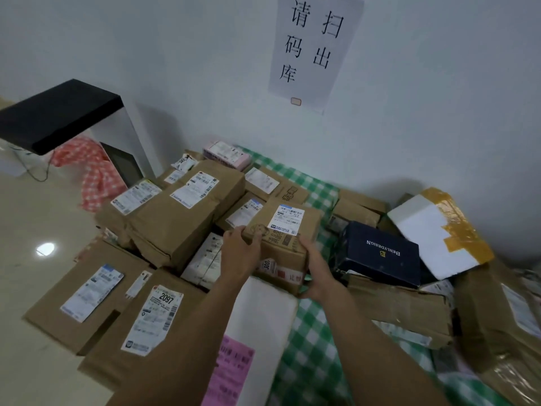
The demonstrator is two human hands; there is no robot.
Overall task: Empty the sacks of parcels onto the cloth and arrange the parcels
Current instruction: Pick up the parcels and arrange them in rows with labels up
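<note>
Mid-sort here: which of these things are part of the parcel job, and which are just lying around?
Job: cardboard box held by left hand and right hand; navy Benlydesign box; white foam box; green checked cloth.
Lying about: red checked cloth; black-topped stand; wall notice.

Head view, steeply down, close over parcels (187,218).

Green-and-white checked cloth (307,332); brown cardboard parcels (181,212) with white labels (288,219); navy box (380,253); white foam box (424,227) with tan tape; red-and-white checked fabric (93,171); pink label (228,373).
</note>
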